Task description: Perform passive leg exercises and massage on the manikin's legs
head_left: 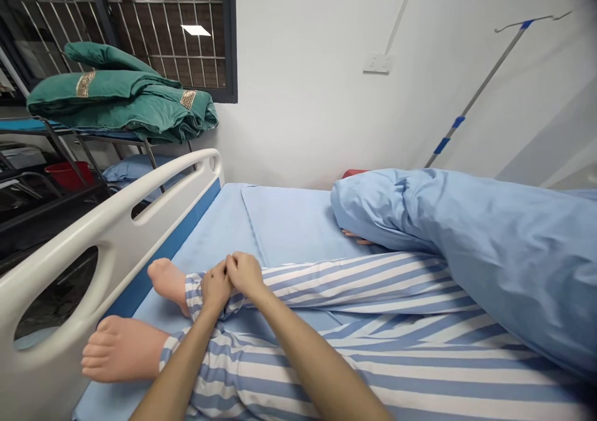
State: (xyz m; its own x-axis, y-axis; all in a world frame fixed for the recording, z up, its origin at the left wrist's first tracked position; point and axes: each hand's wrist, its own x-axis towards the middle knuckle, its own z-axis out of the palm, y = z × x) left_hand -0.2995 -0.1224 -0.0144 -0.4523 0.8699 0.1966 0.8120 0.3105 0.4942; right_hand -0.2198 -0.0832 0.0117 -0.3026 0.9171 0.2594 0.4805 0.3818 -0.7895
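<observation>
A manikin in blue-and-white striped trousers (354, 281) lies on a bed, its bare far foot (168, 281) and near foot (124, 349) toward the left. Both my hands rest on the far lower leg, side by side and touching. My left hand (217, 286) is curled on the trouser cloth just above the ankle. Right beside it, my right hand (245, 274) is closed with its fingers bent down at the same cloth. My fingertips are mostly hidden, and the fabric bunches around them. My forearms cross above the near leg.
A white bed rail (112, 222) stands at the foot end. Light blue sheet (289, 222) covers the mattress. A folded blue quilt (466, 222) lies over the upper body, with fingertips (357, 237) showing beneath. Behind are an IV pole (480, 88) and green bedding (135, 97).
</observation>
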